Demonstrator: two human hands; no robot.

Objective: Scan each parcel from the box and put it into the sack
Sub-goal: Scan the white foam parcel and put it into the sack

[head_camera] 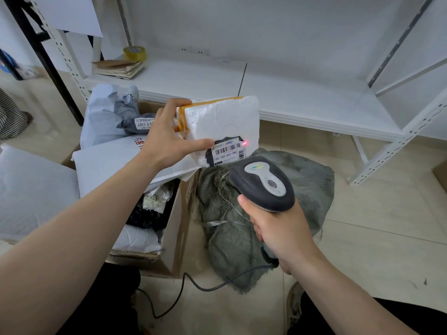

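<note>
My left hand (169, 139) grips a white foam parcel (225, 122) bound with orange tape, held up above the box and the sack. Its barcode label (227, 152) faces me, and a red scanner dot glows at the label's right edge. My right hand (278, 228) holds a grey corded barcode scanner (263, 183) by its handle, its head just below the label. The cardboard box (176, 228) at lower left holds several parcels in white, grey and black bags. The grey-green woven sack (242, 228) lies slumped on the floor right of the box, under the scanner.
A low white metal shelf (302, 100) spans the back, carrying a roll of yellow tape (135, 53) and a stack of brown envelopes (119, 68). The scanner cable (193, 284) loops over the tiled floor. A white bag (31, 189) bulges at far left.
</note>
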